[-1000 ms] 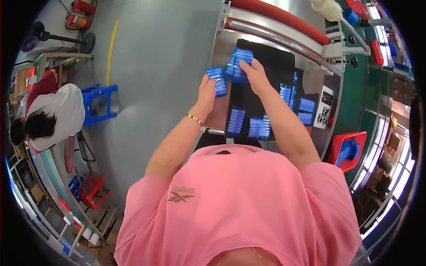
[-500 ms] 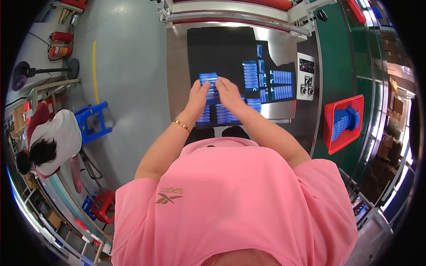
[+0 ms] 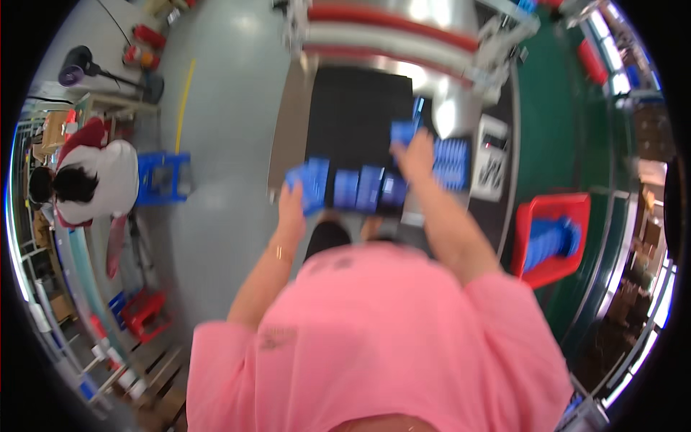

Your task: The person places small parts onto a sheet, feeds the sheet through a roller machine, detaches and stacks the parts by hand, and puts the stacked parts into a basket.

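Observation:
The picture is smeared by motion. My left hand (image 3: 291, 210) is at the near left corner of a black sheet, fingers closed on a tilted bundle of glossy blue strips (image 3: 297, 175). Farther right, my right hand (image 3: 417, 157) reaches over the sheet, fingertips at a blue strip stack (image 3: 402, 132); blur hides whether it grips that stack. Between my hands, several blue bundles (image 3: 346, 189) lie along the near edge of the black sheet (image 3: 360, 108). A ribbed blue block (image 3: 451, 164) lies right of my right hand.
A machine with red and white rollers (image 3: 392, 36) spans the table's far side. A control panel (image 3: 491, 158) sits at its right. A red bin (image 3: 522, 245) of blue pieces stands on the green surface (image 3: 545, 129). Left are a blue stool (image 3: 160, 176) and a seated person (image 3: 108, 173).
My hands, together on a blue bundle before, have parted: the left came nearer and leftward, the right went rightward. The whole view has shifted and blurred.

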### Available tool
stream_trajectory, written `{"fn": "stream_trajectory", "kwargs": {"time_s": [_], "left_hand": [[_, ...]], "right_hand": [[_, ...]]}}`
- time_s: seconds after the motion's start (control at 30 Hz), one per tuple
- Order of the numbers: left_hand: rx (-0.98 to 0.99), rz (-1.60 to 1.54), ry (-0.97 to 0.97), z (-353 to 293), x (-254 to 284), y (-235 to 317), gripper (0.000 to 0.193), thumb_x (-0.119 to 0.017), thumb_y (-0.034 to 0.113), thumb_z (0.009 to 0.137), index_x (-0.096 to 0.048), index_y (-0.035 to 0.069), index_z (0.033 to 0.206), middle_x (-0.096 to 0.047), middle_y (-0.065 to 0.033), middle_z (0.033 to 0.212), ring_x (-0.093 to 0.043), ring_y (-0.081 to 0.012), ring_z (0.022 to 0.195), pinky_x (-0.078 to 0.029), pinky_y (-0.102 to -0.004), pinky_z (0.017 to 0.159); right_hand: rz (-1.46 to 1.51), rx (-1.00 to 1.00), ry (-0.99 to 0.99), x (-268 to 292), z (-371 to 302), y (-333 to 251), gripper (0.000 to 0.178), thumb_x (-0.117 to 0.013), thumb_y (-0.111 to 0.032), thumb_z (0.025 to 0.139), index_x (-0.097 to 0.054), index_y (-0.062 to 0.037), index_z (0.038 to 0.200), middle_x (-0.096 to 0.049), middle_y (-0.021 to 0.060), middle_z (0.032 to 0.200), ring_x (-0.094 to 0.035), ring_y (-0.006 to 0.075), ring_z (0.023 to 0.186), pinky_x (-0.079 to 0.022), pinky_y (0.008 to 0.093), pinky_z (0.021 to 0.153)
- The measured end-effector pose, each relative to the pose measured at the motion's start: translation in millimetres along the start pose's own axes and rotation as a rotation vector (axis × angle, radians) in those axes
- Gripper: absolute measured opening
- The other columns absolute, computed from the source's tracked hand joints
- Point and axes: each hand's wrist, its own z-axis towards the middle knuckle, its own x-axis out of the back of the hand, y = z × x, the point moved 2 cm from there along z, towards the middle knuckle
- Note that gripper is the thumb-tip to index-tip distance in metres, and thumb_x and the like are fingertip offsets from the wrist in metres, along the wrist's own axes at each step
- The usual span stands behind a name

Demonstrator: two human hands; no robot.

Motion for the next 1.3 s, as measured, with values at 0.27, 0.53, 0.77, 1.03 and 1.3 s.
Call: {"fn": "stream_trajectory", "kwargs": {"time_s": [0.27, 0.53, 0.77, 1.03, 1.3], "left_hand": [[-0.049, -0.174, -0.069, -38, -53, -29, 0.019, -0.045, 0.011, 0.095, -0.05, 0.005, 0.113, -0.057, -0.0047, 0.101, -0.057, -0.0143, 0.092, -0.05, -0.0319, 0.079], [-0.005, -0.203, -0.188, -41, -91, -22, 0.016, -0.044, 0.011, 0.092, -0.053, 0.008, 0.104, -0.058, -0.0024, 0.095, -0.056, -0.0134, 0.088, -0.047, -0.0303, 0.081], [0.172, -0.381, -0.221, -32, -61, -33, 0.016, -0.045, 0.013, 0.089, -0.052, 0.008, 0.103, -0.06, -0.0073, 0.098, -0.061, -0.0198, 0.092, -0.051, -0.0384, 0.083], [0.094, -0.1, -0.288, -20, -19, 16, 0.017, -0.047, 0.016, 0.093, -0.05, 0.007, 0.107, -0.06, -0.005, 0.097, -0.06, -0.0152, 0.085, -0.051, -0.0323, 0.073], [0.179, -0.041, -0.298, -43, 29, 43, 0.021, -0.043, 0.015, 0.092, -0.051, 0.007, 0.109, -0.063, -0.0074, 0.095, -0.064, -0.0181, 0.08, -0.055, -0.034, 0.067]], "right_hand": [[0.383, 0.271, -0.05, -5, -32, -9, 0.018, -0.06, -0.018, 0.085, -0.052, -0.0018, 0.088, -0.059, 0.0174, 0.08, -0.059, 0.0333, 0.08, -0.047, 0.0418, 0.072], [0.362, 0.453, -0.472, 9, -78, -27, 0.021, -0.065, -0.022, 0.084, -0.057, -0.0025, 0.087, -0.058, 0.0065, 0.071, -0.055, 0.0135, 0.067, -0.045, 0.03, 0.059], [0.506, 0.229, -0.516, -1, -113, -41, 0.021, -0.065, -0.019, 0.084, -0.054, -0.0016, 0.09, -0.059, 0.0094, 0.075, -0.055, 0.0152, 0.067, -0.046, 0.0302, 0.061], [0.284, 0.524, -0.228, -6, -116, -84, 0.035, -0.066, -0.028, 0.082, -0.057, -0.0015, 0.103, -0.059, 0.0163, 0.098, -0.056, 0.0325, 0.095, -0.046, 0.0384, 0.084], [-0.322, 0.108, -0.229, 3, -143, 8, 0.064, -0.07, -0.037, 0.076, -0.045, -0.0014, 0.123, -0.056, 0.0212, 0.114, -0.055, 0.0364, 0.105, -0.046, 0.0449, 0.084]]}}
